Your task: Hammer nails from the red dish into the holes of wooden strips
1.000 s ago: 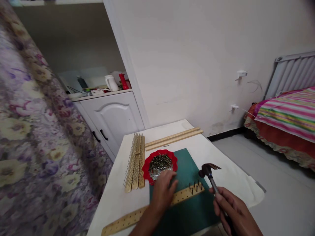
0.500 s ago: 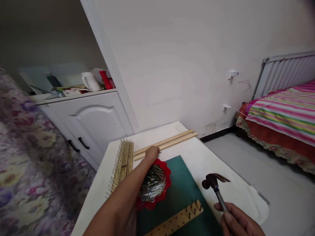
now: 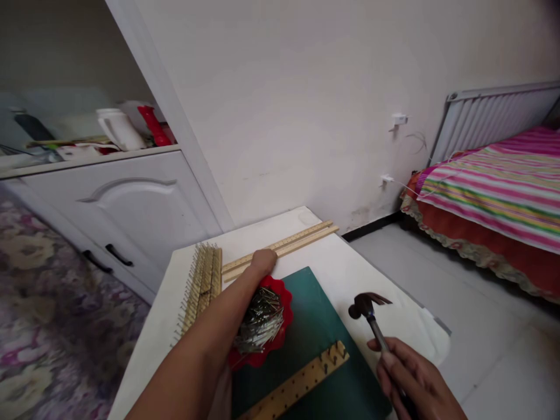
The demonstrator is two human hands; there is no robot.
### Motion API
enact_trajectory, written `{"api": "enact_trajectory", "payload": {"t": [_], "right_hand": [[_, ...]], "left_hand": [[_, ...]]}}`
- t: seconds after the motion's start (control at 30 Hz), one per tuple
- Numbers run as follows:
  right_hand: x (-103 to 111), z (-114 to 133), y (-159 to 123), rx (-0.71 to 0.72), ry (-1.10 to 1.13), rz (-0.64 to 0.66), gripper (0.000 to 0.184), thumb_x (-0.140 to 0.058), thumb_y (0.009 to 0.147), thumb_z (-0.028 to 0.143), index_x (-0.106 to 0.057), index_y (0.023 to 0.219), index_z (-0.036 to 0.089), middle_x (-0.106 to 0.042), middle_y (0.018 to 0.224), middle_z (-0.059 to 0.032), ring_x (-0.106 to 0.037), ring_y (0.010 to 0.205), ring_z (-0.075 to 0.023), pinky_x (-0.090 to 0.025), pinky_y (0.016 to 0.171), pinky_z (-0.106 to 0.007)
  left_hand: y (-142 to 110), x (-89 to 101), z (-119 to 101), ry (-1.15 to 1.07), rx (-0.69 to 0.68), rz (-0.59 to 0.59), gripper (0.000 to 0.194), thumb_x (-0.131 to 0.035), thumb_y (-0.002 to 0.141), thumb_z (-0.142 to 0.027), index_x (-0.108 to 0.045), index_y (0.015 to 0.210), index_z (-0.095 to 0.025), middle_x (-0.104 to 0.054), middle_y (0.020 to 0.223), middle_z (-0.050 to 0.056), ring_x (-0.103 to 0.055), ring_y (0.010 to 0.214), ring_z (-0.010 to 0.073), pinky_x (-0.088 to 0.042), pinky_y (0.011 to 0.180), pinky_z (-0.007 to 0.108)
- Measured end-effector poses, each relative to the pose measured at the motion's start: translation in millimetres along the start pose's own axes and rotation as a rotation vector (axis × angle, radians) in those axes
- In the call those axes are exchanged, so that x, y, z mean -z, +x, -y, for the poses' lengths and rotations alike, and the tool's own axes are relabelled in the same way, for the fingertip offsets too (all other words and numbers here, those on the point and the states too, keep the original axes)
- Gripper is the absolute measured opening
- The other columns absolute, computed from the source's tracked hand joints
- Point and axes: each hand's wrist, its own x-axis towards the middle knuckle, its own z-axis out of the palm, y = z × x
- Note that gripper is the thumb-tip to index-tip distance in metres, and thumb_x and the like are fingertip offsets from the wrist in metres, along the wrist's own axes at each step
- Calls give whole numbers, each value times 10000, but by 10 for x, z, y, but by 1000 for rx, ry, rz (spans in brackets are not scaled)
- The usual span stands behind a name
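Note:
My right hand (image 3: pixel 413 373) grips the handle of a claw hammer (image 3: pixel 365 306), its head raised at the right of the green board. Stretched past a red scalloped bowl (image 3: pixel 284 318) of nails (image 3: pixel 262 324), my left hand (image 3: pixel 265 259) is curled beside two wooden strips (image 3: pixel 301 245). Its fingertips are hidden now; a thin dark nail stuck out of them a moment ago. On the green board (image 3: pixel 312 315) lies a drilled wooden strip (image 3: pixel 297 388), with several nails standing in its right end.
Wooden strips full of upright nails (image 3: pixel 203 286) stand at the left of the white table (image 3: pixel 317 280). A cabinet (image 3: pixel 131 204) and a flowered cloth (image 3: pixel 39 326) are at the left. Beyond the table's right edge is a bed (image 3: pixel 494 169) with a striped cover.
The whole view has shifted, so things sit further left. My left hand stays by the wooden strips, and the nail tip at its fingers no longer shows. The hammer remains in my right hand.

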Motion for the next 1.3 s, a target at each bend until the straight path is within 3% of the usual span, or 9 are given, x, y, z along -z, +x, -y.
{"api": "enact_trajectory", "payload": {"t": [0.2,0.3,0.37,0.43,0.53,0.63,0.77,1.13,1.3], "right_hand": [[59,1,-17,146,-39,5,317,-505,851,472,-528,971,180,-559,565,62,-370,284,-21,-247,306,-153],[77,-21,-58,190,-44,0,309,-510,853,456,-538,967,170,-553,553,68,-377,273,-17,-269,293,-140],[79,-37,-102,209,-38,1,306,-522,846,450,-541,962,167,-552,547,72,-380,271,-18,-282,284,-136],[77,-58,-147,224,-32,4,299,-531,841,445,-541,953,168,-551,544,74,-382,272,-19,-291,278,-134],[69,-94,-189,242,-34,23,293,-528,840,444,-534,939,169,-550,536,78,-377,264,-16,-277,270,-127],[55,-109,-203,252,-43,42,297,-533,832,446,-529,932,166,-552,533,78,-374,260,-17,-267,267,-128],[23,-83,-216,271,-74,60,289,-518,845,440,-528,937,166,-552,542,77,-382,265,-17,-268,282,-133],[-5,-29,-266,269,-107,99,287,-487,865,442,-519,958,172,-545,571,70,-386,278,-26,-239,304,-153],[-102,-28,-317,239,-121,220,288,-465,879,439,-508,975,172,-556,573,64,-367,277,-21,-209,310,-153]], "left_hand": [[-286,325,-145,-207,-60,-186,125,-536,797,-173,-643,860,-157,-671,907,66,-597,937,212,-451,803,317],[-669,459,-297,-365,-125,-272,170,-478,775,-159,-634,840,-177,-692,796,23,-634,824,162,-452,720,234],[-1034,450,-411,-474,-163,-295,176,-451,779,-179,-613,849,-173,-691,750,1,-642,733,127,-454,656,195],[-1442,331,-519,-594,-195,-292,156,-449,785,-214,-590,835,-171,-687,711,-8,-637,664,113,-454,606,184],[-1990,-10,-658,-1089,-165,-167,154,-531,756,-301,-575,802,-161,-655,606,-2,-602,554,135,-425,513,205],[-2308,-360,-772,-1287,-127,-144,142,-590,715,-292,-586,761,-158,-653,636,3,-598,599,138,-427,554,211],[-2419,-570,-882,-1254,-87,-239,149,-603,710,-293,-629,756,-154,-639,663,1,-570,620,134,-407,570,211],[-2478,-606,-948,-976,-177,-332,117,-549,770,-245,-642,756,-177,-605,704,2,-535,649,130,-380,590,209],[-2465,-630,-953,-942,-212,-366,109,-549,766,-221,-624,704,-173,-555,669,-2,-502,622,120,-357,571,202]]}}
